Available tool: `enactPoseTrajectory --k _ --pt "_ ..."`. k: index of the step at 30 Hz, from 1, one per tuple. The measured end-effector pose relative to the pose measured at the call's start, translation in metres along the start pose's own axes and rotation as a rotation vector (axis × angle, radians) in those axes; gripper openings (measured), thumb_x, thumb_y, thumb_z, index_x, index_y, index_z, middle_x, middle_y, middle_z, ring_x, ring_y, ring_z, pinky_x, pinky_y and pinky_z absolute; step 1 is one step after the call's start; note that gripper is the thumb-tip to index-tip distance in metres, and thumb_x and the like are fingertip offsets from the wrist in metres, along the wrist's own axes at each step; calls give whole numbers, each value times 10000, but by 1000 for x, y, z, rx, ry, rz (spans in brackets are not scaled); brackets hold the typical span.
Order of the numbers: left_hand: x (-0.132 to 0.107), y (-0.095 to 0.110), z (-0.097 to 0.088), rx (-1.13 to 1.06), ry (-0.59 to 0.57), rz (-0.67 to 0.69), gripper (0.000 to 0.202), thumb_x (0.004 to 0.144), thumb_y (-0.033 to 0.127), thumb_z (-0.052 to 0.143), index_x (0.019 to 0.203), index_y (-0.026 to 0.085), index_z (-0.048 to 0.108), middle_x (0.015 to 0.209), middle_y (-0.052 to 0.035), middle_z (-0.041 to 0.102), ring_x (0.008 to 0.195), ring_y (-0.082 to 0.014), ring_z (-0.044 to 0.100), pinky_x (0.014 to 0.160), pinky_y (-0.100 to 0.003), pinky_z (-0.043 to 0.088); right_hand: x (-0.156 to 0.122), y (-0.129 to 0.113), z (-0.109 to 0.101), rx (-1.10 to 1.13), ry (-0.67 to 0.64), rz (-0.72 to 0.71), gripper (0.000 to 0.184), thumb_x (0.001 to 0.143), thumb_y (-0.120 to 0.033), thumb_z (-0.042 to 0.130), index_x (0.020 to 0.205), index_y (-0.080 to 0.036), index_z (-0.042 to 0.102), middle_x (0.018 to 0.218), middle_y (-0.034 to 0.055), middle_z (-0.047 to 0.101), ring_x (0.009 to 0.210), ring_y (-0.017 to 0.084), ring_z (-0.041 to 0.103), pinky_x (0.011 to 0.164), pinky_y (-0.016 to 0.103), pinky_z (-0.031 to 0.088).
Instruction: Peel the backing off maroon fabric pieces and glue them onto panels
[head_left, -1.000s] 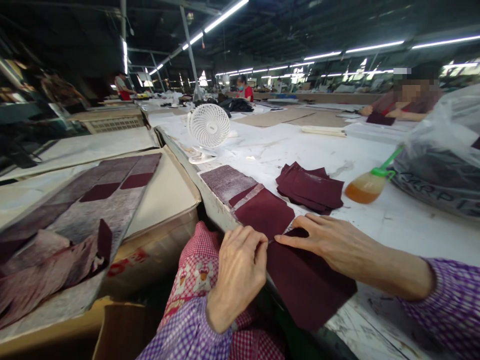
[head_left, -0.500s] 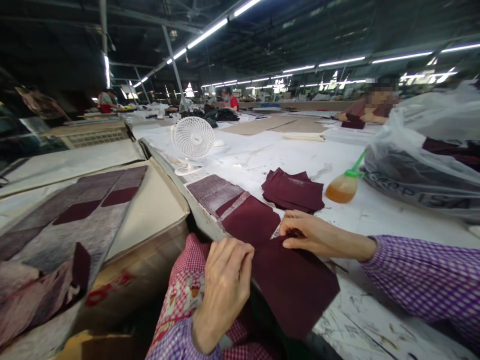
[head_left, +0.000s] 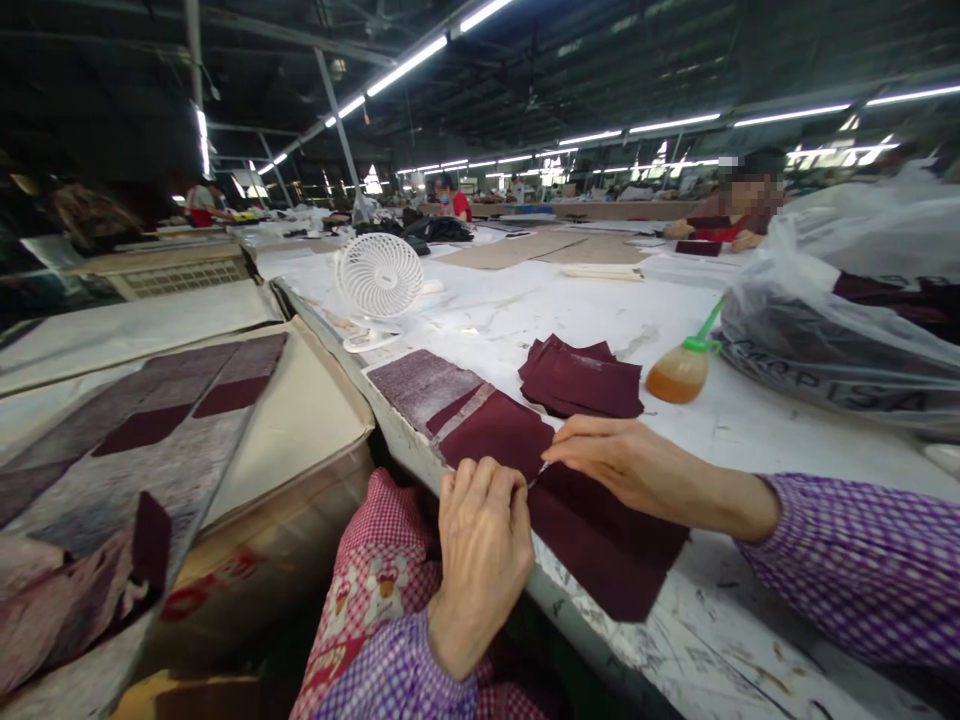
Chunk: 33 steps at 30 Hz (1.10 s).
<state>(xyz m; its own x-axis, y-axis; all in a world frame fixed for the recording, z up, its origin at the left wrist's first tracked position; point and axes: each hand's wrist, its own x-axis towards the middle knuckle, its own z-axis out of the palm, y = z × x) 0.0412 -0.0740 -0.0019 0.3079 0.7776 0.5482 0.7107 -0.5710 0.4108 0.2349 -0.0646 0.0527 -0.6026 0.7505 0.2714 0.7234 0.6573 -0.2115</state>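
Observation:
A maroon fabric piece (head_left: 607,550) lies at the table's near edge, its upper part under my right hand (head_left: 637,465). That hand's fingers are pressed together, closed on the piece's far edge. My left hand (head_left: 484,550) is curled, thumb and fingers pinched at the left corner of the same piece; the fingertips are partly hidden. Just beyond, another maroon piece (head_left: 499,435) overlaps a row of pieces with greyish, mottled strips (head_left: 420,385). A loose stack of maroon pieces (head_left: 581,378) sits further back, right of the row.
A white fan (head_left: 380,277) stands at the table's left edge. Right of the stack are a green-capped bottle of amber liquid (head_left: 677,373) and a clear plastic bag (head_left: 832,350). At left, a carton (head_left: 322,400) bears a board of fabric pieces (head_left: 217,450). A person (head_left: 739,210) works across the table.
The front maroon piece has shifted up and to the right, lying flatter on the table. My left hand has moved right and slightly up; my right hand's fingers have straightened and moved left.

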Motion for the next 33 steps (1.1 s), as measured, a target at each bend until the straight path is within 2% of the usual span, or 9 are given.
enactPoseTrajectory --k 3,7,12,18,22,28,33 --pt "-2 -2 -2 -21 0 -6 140 850 108 476 780 181 573 749 -19 557 745 -183 457 693 -352 321 0 -7 7 86 -33 -17 301 899 -113 379 1042 -174 637 991 69 631 846 134 594 760 264 506" --pt "-3 -7 -3 -62 -9 -4 146 861 125 493 804 196 608 771 -16 569 756 -180 456 695 -345 329 -3 -5 14 54 -55 -17 344 885 -75 370 1078 -171 638 1046 78 619 894 148 585 814 291 504" --pt "-3 -13 -5 -64 -70 32 172 874 136 491 786 201 623 773 -15 568 762 -182 452 691 -341 330 -4 -6 11 -10 -104 -39 393 862 -26 361 1113 -168 629 1078 88 604 937 160 577 863 293 487" --pt "-2 -19 -10 -65 -106 89 180 894 157 478 810 211 628 782 -11 576 750 -175 453 689 -331 341 -3 -8 10 -89 -124 -97 437 855 -26 367 1177 -212 596 1053 81 580 902 149 571 801 294 505" --pt "-2 -28 -17 -79 -121 81 185 896 158 474 794 204 622 805 -12 580 753 -166 466 701 -325 363 -3 -7 10 -85 -152 -109 451 850 -30 377 1195 -234 585 1052 81 567 896 146 567 801 297 500" --pt "-3 -38 -22 -179 -27 0 144 882 157 487 857 192 624 820 -20 591 796 -168 519 734 -316 417 -1 -5 9 -77 -162 -134 464 850 -33 380 1212 -249 573 1058 83 561 920 152 560 816 300 484" --pt "-4 -35 -23 -170 -25 8 118 865 169 525 908 192 632 830 -22 605 803 -178 526 735 -326 412 2 -4 8 -63 -183 -125 431 866 -67 386 1211 -249 570 1067 84 554 912 152 560 808 293 481"
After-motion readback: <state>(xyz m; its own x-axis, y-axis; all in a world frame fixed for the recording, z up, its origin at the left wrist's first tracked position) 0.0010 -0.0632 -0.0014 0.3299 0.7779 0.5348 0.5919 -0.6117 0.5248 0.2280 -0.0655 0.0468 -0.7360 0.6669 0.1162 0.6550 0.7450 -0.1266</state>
